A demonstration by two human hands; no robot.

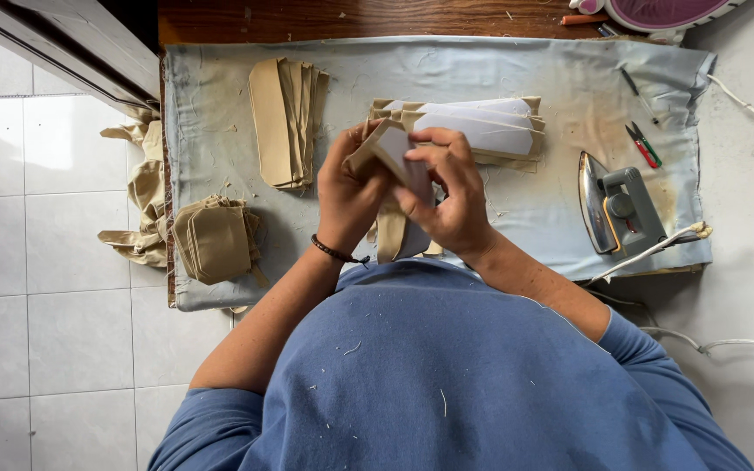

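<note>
Both hands, left (pixel 348 196) and right (pixel 448 194), fingers pinched on a tan fabric piece with white lining (pixel 392 150), raised above the grey cloth-covered surface (pixel 220 113).

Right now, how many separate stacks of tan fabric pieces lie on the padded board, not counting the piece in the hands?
3: one upper-left stack, one stack at the near-left edge, and one with white pieces beyond the hands. More may be hidden under the hands.
</note>
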